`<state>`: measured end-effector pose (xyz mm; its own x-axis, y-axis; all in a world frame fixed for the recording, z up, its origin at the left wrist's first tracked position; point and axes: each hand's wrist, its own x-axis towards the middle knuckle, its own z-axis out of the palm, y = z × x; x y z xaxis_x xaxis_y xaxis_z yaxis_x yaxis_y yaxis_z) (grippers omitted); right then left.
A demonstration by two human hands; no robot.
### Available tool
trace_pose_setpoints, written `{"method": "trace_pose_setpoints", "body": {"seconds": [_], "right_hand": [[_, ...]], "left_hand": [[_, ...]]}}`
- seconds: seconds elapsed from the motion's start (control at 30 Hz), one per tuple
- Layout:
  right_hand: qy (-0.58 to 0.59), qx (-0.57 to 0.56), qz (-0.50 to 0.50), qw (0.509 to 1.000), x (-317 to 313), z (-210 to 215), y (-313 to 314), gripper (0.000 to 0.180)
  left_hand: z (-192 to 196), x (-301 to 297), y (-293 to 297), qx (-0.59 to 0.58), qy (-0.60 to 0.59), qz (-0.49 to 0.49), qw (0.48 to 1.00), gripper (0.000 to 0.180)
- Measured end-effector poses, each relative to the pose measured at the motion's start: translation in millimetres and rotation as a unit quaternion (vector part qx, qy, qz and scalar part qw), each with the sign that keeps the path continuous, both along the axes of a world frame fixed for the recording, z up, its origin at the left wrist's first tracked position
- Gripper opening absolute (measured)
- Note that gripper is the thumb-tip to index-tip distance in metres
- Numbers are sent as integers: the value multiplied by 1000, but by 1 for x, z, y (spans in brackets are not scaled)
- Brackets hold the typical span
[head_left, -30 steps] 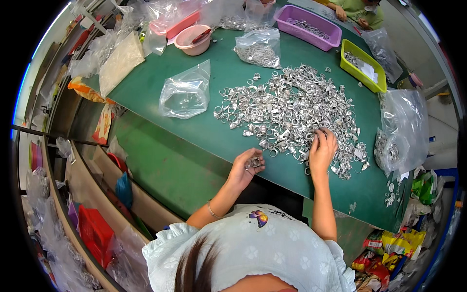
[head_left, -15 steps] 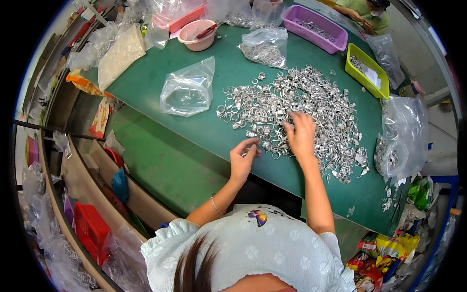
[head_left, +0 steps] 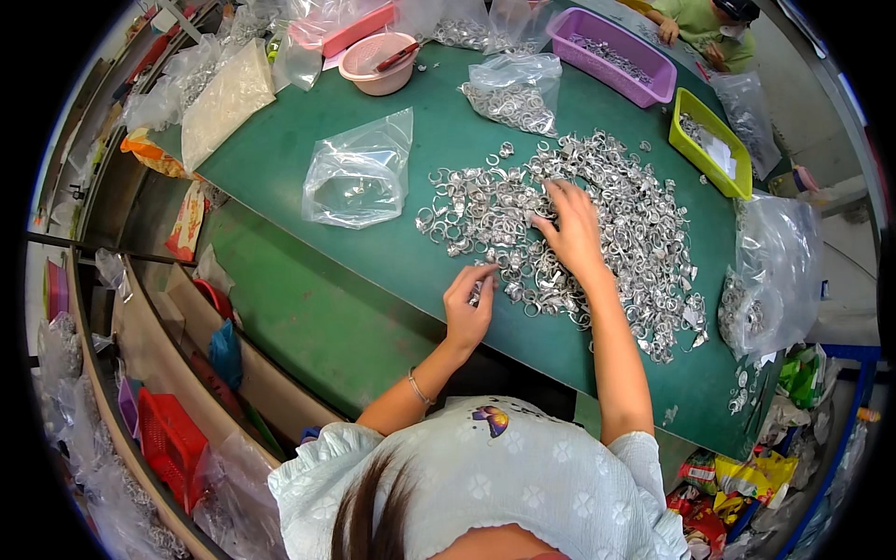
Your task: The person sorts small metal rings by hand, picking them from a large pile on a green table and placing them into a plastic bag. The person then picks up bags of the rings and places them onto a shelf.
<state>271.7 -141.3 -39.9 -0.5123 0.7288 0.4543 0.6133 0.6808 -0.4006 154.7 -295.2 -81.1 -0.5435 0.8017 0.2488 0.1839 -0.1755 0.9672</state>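
A broad heap of silver-coloured metal rings is spread over the green table. My right hand rests over the heap's middle, thumb and fingers apart, fingertips among the rings. At the heap's near-left edge, my left hand is curled closed. Bits of silver metal show between its fingers, apparently a few rings; how many is hidden. A flattened clear plastic bag lies to the left of the heap. Behind the heap sits another clear bag with rings inside.
A purple basket and a lime-green basket hold small metal pieces at the far right. A pink bowl with a red-handled tool stands at the back. Bagged rings lie at the right edge. A person in green sits across the table.
My right hand has moved farther from me and slightly left over the heap. My left hand stays near the edge, its fingers turned slightly, showing more silver metal.
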Motion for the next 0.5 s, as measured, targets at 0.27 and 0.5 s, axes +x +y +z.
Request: {"method": "trace_pose_setpoints", "body": {"seconds": [0.27, 0.5], "right_hand": [[-41, -56, 101, 992, 29, -5, -24, 26], [36, -221, 19, 975, 60, 14, -21, 12]], "left_hand": [[0, -2, -1, -7, 21, 5, 1000, 13], [0, -2, -2, 2, 34, 1, 999, 12]]}}
